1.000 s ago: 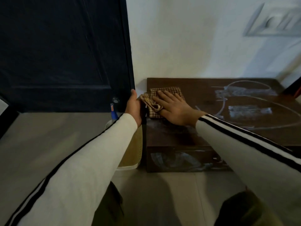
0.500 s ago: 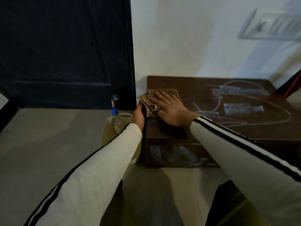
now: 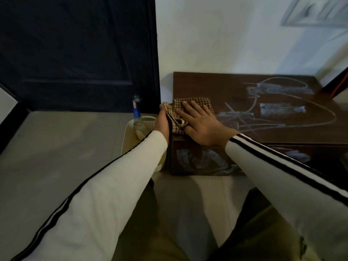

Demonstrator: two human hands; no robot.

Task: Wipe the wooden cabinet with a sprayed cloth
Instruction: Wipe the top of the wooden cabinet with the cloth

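Observation:
A low dark wooden cabinet stands against the white wall, its top and front marked with chalky scribbles. A brown checked cloth lies on the top's near-left corner. My right hand presses flat on the cloth, fingers straight. My left hand is at the cabinet's left edge and holds the bunched end of the cloth that hangs over it. A spray bottle with a blue neck stands just left of the cabinet.
A cream ribbed tray or bin sits on the floor beside the cabinet and holds the bottle. A dark door is behind on the left. Grey floor spreads to the left. My knees are at the bottom.
My left hand slid from the cabinet's far-left corner toward me along the left edge and now holds the cloth's end. My right hand stays on the cloth.

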